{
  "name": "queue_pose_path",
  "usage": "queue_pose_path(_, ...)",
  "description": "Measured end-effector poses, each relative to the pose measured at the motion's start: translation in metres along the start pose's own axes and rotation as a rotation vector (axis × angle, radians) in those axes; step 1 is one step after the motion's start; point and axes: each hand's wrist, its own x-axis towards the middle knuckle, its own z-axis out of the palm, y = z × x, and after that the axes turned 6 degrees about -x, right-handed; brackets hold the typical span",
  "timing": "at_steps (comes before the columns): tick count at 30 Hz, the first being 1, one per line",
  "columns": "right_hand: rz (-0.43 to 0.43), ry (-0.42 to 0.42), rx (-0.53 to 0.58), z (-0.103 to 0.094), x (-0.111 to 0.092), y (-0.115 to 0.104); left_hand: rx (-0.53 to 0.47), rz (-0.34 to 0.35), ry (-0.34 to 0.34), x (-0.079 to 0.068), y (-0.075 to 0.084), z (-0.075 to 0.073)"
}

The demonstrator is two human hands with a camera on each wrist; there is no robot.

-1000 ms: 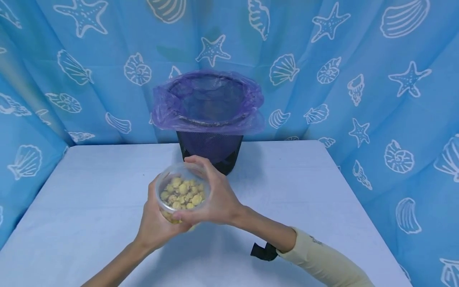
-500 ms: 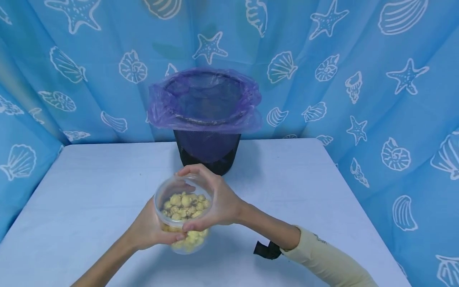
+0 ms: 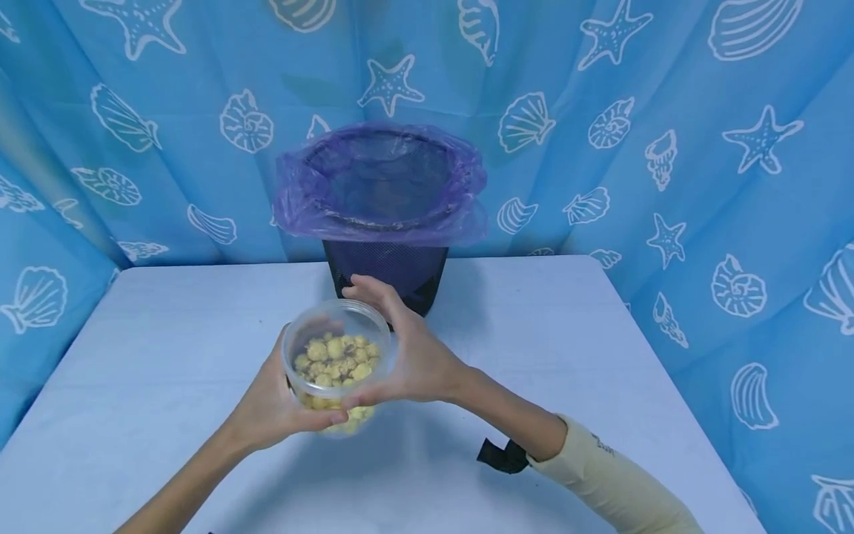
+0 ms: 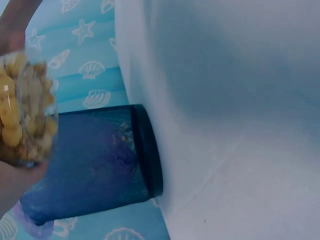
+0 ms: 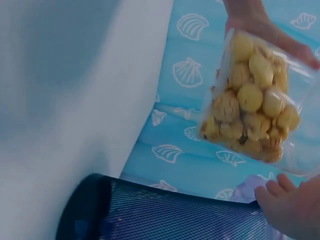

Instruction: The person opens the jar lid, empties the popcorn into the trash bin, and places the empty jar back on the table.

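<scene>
Both hands hold a clear plastic jar (image 3: 336, 348) partly filled with yellow popcorn (image 5: 250, 97), raised over the table. My left hand (image 3: 276, 404) grips the jar's side, its thumb lying across the near side. Around the upper rim curves my right hand (image 3: 416, 356), with the thumb at the near edge and the fingers reaching past the far edge. From the right wrist view, the right fingertips (image 5: 267, 192) are bent beside the jar's top end. Some of the left fingers are hidden behind the jar.
Behind the jar, a black mesh bin (image 3: 390, 271) lined with a purple bag (image 3: 300, 200) stands on the white table (image 3: 534, 319). A blue shell-patterned curtain (image 3: 454, 89) hangs around the table. A black strap (image 3: 500, 456) shows beneath the right forearm.
The jar dipped toward the person, showing more of its lower side, then rose slightly back toward the bin. Both hands moved with it. The right fingers now reach farther past the far rim.
</scene>
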Motion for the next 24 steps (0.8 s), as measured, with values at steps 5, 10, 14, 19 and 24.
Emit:
queue_pose_path(5, 0.079, 0.110, -0.053, 0.009, -0.005, 0.004, 0.062, -0.061, 0.148, 0.001, 0.000, 0.005)
queue_pose_path(10, 0.211, 0.133, -0.055, 0.020, -0.004, 0.003, 0.085, -0.055, 0.213, 0.002, -0.001, 0.009)
queue_pose_path(14, 0.263, 0.117, 0.017, 0.022, -0.003, 0.003, 0.078, -0.057, 0.212, 0.001, -0.001, 0.011)
queue_pose_path(19, 0.212, -0.001, 0.151, 0.016, 0.000, 0.008, 0.068, -0.094, 0.177, -0.003, 0.001, 0.007)
queue_pose_path(24, 0.181, -0.160, 0.215, 0.006, 0.003, 0.012, 0.015, -0.087, 0.073, -0.007, 0.000, -0.001)
